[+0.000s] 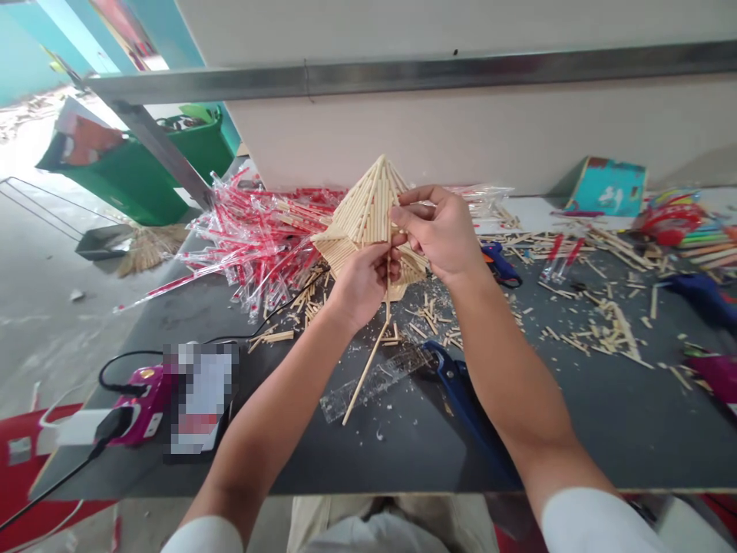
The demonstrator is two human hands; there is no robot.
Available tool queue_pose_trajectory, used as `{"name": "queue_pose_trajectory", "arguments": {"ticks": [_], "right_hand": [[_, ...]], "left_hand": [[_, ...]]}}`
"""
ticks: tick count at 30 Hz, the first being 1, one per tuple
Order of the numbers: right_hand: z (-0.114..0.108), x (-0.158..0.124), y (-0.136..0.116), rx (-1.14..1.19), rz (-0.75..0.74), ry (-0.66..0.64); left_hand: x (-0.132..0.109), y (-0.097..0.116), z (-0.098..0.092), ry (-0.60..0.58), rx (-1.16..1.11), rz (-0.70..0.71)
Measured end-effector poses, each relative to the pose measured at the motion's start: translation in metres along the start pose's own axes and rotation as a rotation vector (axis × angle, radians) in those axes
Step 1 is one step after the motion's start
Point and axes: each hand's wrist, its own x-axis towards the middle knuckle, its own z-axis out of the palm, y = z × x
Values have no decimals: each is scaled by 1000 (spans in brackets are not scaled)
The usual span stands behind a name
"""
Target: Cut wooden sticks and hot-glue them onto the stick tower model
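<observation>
A model built of thin wooden sticks, with a pointed roof and flared lower edges, stands in front of me. My left hand is closed at its lower front, fingers curled round a thin wooden stick that hangs below them. Against the roof's right side, my right hand pinches with thumb and forefinger; whatever lies between those fingertips is mostly covered. Another slim stick slants down toward me over a clear plastic strip. Beside it lies a blue-handled cutting tool.
Red-and-clear plastic-wrapped sticks are heaped at left. Cut stick pieces litter the dark table. A phone lies by a purple power strip. A blue glue gun sits behind my right arm. Green bins stand beyond.
</observation>
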Motion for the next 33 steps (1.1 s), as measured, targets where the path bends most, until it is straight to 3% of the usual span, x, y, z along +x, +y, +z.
{"name": "queue_pose_trajectory", "arguments": {"ticks": [11, 33], "right_hand": [[-2, 0, 0, 79, 17, -29], [-1, -1, -1, 63, 28, -13]], "left_hand": [[-4, -1, 8, 50, 30, 37], [-3, 0, 3, 1, -31, -8]]}}
